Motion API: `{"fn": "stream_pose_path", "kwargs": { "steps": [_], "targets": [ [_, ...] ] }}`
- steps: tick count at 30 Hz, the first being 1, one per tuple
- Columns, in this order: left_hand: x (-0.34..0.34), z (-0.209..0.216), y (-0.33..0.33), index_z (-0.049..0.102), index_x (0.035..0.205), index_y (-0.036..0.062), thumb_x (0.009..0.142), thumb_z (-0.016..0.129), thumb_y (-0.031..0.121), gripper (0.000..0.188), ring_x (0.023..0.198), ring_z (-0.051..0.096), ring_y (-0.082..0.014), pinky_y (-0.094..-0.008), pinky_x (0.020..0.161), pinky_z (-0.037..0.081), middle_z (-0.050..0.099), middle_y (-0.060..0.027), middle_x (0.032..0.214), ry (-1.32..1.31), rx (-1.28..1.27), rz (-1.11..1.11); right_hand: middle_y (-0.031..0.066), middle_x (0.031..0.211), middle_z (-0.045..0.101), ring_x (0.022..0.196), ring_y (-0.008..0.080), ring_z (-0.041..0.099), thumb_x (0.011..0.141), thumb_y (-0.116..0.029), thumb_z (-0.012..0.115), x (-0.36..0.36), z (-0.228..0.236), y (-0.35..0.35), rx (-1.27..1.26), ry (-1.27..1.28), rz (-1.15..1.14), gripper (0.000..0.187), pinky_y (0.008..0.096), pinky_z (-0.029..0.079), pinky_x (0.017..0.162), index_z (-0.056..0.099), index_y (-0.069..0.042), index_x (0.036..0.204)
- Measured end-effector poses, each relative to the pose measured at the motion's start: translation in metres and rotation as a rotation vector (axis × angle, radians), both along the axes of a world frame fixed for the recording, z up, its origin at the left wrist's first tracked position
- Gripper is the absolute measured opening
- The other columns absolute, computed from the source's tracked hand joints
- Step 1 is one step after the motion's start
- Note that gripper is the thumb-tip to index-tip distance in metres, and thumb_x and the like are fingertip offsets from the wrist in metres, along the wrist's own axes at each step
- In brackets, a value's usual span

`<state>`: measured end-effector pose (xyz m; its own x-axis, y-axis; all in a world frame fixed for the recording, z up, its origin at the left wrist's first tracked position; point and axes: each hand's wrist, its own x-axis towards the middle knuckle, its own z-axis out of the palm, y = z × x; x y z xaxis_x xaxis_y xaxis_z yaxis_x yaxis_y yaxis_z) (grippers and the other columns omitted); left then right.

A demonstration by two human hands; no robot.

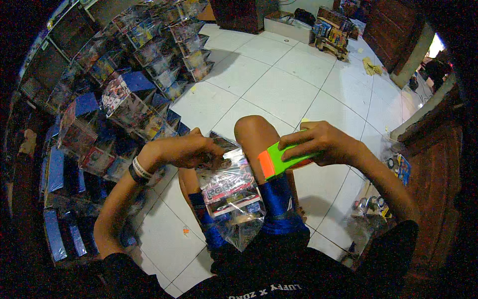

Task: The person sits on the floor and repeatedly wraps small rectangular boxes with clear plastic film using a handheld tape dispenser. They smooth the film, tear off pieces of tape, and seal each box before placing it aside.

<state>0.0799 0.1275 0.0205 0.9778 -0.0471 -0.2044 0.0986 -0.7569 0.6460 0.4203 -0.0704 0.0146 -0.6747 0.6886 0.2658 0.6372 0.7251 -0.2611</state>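
My left hand (196,149) is closed on the upper end of a small printed box in clear plastic wrap (226,187). The package lies tilted over my lap between my knees, and its loose plastic hangs down in a point at the near end. Just right of it, over my right knee, my right hand (321,142) grips a bright green handheld tool with an orange end (271,159). The orange end points left toward the package, a short way apart from it. What kind of tool it is does not show clearly.
Several stacked plastic-wrapped boxes (124,94) crowd the left side. White floor tiles (271,74) stretch ahead. Far right stand a pile of packages (333,32) and a yellow cloth (371,66). A brown wooden door (433,184) and more packaged items (371,202) are at my right.
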Motion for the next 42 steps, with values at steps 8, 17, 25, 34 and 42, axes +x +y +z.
{"fn": "stream_pose_path", "kwargs": {
  "steps": [8, 17, 25, 34, 42],
  "targets": [
    [0.014, 0.015, -0.061, 0.07, 0.125, 0.0215, 0.083, 0.069, 0.01, 0.043, 0.119, 0.059, -0.0245, -0.0449, 0.1, 0.042, 0.068, -0.0013, 0.126, -0.31, 0.665, -0.102, -0.0068, 0.134, 0.067, 0.087, 0.0255, 0.062, 0.072, -0.002, 0.077, -0.013, 0.001, 0.001, 0.028, -0.092, -0.002, 0.054, 0.0376, 0.057, 0.069, 0.073, -0.029, 0.118],
    [0.032, -0.022, -0.079, 0.076, 0.117, 0.0165, 0.088, 0.064, 0.028, 0.033, 0.121, 0.055, -0.0268, -0.045, 0.1, 0.041, 0.07, -0.0023, 0.122, -0.277, 0.575, -0.122, 0.0118, 0.093, 0.072, 0.098, 0.033, 0.068, 0.085, -0.021, 0.069, -0.053, -0.023, -0.032, -0.136, -0.581, -0.199, 0.017, 0.0464, 0.057, 0.073, 0.074, -0.014, 0.1],
    [0.06, -0.043, -0.046, 0.077, 0.085, 0.0129, 0.099, 0.056, 0.034, 0.033, 0.113, 0.057, -0.0254, -0.0484, 0.1, 0.04, 0.073, -0.0035, 0.087, -0.302, 0.832, 0.097, 0.007, 0.095, 0.075, 0.094, 0.0294, 0.071, 0.078, -0.021, 0.079, 0.114, -0.186, -0.115, -0.24, -0.343, -0.995, 0.017, 0.0442, 0.058, 0.082, 0.079, -0.017, 0.094],
    [-0.022, -0.081, -0.118, 0.059, 0.134, 0.0078, 0.088, 0.08, 0.03, 0.056, 0.129, 0.055, -0.0342, -0.0478, 0.113, 0.036, 0.063, -0.0152, 0.13, -0.338, 0.06, 0.056, 0.0066, 0.099, 0.072, 0.077, 0.0168, 0.067, 0.081, 0.006, 0.062, 0.064, -0.46, -0.257, -0.458, 1.212, -1.44, 0.048, 0.0263, 0.055, 0.059, 0.065, -0.003, 0.129],
    [0.005, -0.1, -0.182, 0.062, 0.115, 0.0089, 0.092, 0.074, 0.016, 0.027, 0.086, 0.059, -0.0258, -0.0398, 0.082, 0.04, 0.067, -0.0073, 0.099, -0.482, -0.03, 0.258, 0.0149, 0.146, 0.054, 0.138, 0.0367, 0.047, 0.076, -0.007, 0.075, 0.011, -0.334, -0.199, -0.166, 0.506, -1.466, 0.065, 0.0478, 0.031, 0.119, 0.058, -0.008, 0.139]
  ]
}}
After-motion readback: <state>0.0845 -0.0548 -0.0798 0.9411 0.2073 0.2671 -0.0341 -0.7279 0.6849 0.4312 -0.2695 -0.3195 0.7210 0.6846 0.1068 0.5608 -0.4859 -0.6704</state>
